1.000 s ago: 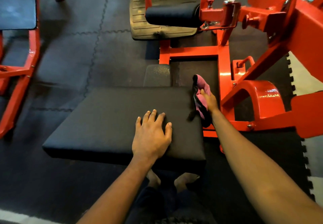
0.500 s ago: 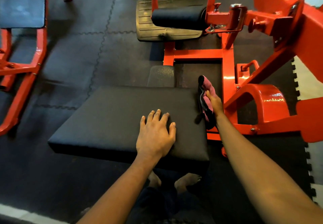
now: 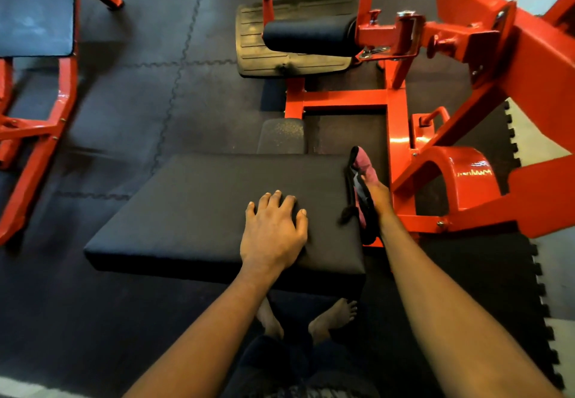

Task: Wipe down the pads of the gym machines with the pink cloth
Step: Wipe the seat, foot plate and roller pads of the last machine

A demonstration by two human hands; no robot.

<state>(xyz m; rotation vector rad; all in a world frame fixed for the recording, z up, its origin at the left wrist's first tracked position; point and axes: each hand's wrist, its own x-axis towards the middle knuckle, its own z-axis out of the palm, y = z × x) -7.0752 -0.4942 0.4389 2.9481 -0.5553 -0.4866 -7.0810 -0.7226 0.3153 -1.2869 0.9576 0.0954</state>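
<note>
While a second black pad (image 3: 35,12) sits on its red frame (image 3: 59,111) at the far left, the dark interlocking floor mats (image 3: 133,93) fill the space between it and the wide black seat pad (image 3: 202,208) at the centre; the left hand (image 3: 273,233) lies palm down on that pad near its right end, fingers open and slightly spread, gripping nothing; past the pad's far edge stand a ribbed foot plate (image 3: 249,43) and a black roller pad (image 3: 308,37); the right hand (image 3: 378,195) presses the pink cloth (image 3: 362,177) against the seat pad's right side, fingers closed on it; the red machine frame (image 3: 466,161) rises just beside it at the right.
</note>
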